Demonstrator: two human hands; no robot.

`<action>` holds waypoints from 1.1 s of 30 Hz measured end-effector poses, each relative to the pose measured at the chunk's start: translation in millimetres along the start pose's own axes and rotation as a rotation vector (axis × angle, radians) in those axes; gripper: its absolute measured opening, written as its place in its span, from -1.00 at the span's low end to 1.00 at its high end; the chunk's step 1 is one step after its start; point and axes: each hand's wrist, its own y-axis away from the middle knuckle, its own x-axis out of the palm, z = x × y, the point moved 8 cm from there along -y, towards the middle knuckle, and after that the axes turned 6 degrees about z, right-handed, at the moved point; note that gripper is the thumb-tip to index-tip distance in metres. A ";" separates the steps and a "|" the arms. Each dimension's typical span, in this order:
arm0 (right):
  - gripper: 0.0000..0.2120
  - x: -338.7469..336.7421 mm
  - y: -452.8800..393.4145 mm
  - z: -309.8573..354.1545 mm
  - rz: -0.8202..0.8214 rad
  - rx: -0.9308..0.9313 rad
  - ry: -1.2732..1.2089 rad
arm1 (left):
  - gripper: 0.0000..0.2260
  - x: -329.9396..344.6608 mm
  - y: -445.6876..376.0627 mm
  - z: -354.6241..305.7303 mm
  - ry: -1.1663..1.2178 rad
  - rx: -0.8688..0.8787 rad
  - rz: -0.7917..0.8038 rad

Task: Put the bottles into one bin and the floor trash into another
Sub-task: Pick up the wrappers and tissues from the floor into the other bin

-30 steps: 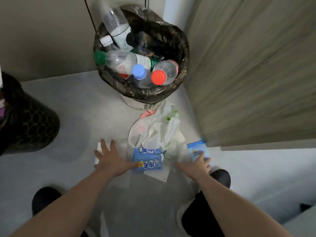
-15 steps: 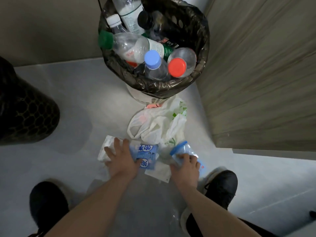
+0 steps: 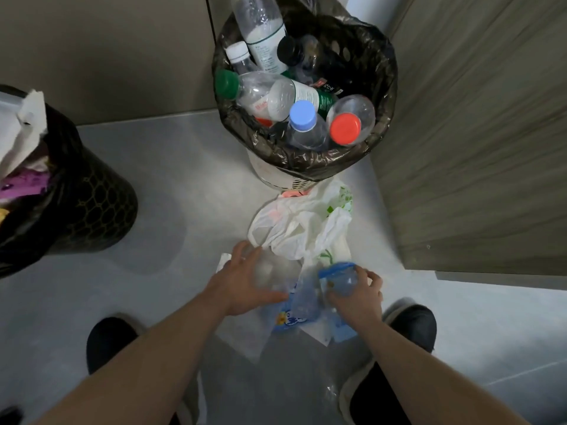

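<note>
Bottles (image 3: 294, 96) already fill the lined bin (image 3: 380, 87) well ahead of both hands, so the job left is the floor trash, which lies in a heap just below that bin and right under the fingers. The right hand (image 3: 356, 299) has its fingers curled round a crumpled blue-rimmed clear wrapper (image 3: 339, 276), raised a little off the floor, likely to gather it before carrying. The left hand (image 3: 245, 283) is spread with straight fingers over a clear film and a blue printed packet (image 3: 291, 314), pressing or bunching them; whether it has closed on anything I cannot tell for sure, but the fingers look released. Just beyond the fingertips a white plastic bag (image 3: 300, 228) lies loose, touching the heap. Far to the left of the hands stands the black bin (image 3: 92, 204) with paper in it, the probable home for this litter.
</note>
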 end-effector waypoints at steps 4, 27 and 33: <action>-0.13 18.3 4.5 -0.8 0.047 -0.001 -0.043 | 0.08 29.2 -0.5 -2.8 -0.013 0.062 -0.017; -0.89 6.0 60.6 -37.7 0.104 0.019 -0.220 | -0.80 23.6 50.8 38.7 -0.319 -0.094 -0.085; -0.93 -35.5 79.2 0.2 0.037 0.049 -0.786 | -0.75 3.9 84.9 41.5 -0.338 -0.061 -0.033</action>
